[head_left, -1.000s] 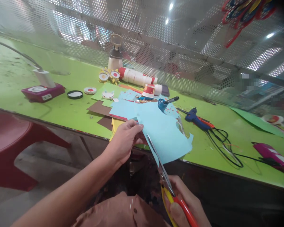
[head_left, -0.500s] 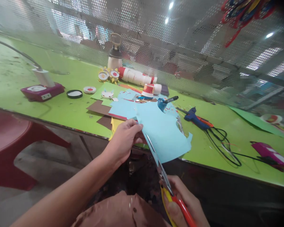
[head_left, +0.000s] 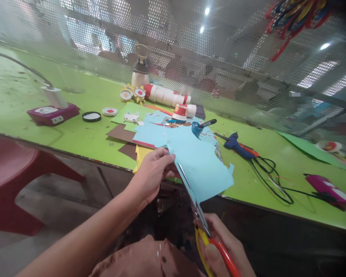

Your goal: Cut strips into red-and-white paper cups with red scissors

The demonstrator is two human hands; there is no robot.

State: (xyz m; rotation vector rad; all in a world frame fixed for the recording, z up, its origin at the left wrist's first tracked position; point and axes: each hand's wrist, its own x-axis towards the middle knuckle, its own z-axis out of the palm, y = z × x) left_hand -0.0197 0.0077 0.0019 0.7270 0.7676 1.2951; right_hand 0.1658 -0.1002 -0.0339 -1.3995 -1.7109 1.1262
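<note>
A sheet of light blue paper (head_left: 202,161), ragged along its right side, is pinched at its left edge by my left hand (head_left: 152,173), thumb on top. It hangs partly past the table's front edge. My right hand (head_left: 222,242) is wrapped round scissors (head_left: 200,221) with one yellow and one red handle. Their long metal blades point up and left along the paper's lower left edge, the tips close to my left thumb. Whether the blades are fully closed is hard to make out.
Coloured paper scraps (head_left: 150,132), a paper cup (head_left: 180,113) and a black marker (head_left: 207,123) lie behind the sheet. A blue glue gun (head_left: 239,146) with its cable is at right. Purple power sockets (head_left: 53,114) stand left, and a red stool (head_left: 11,165) below.
Both hands, the scissors and the blue paper stay almost in place. The view has shifted very slightly.
</note>
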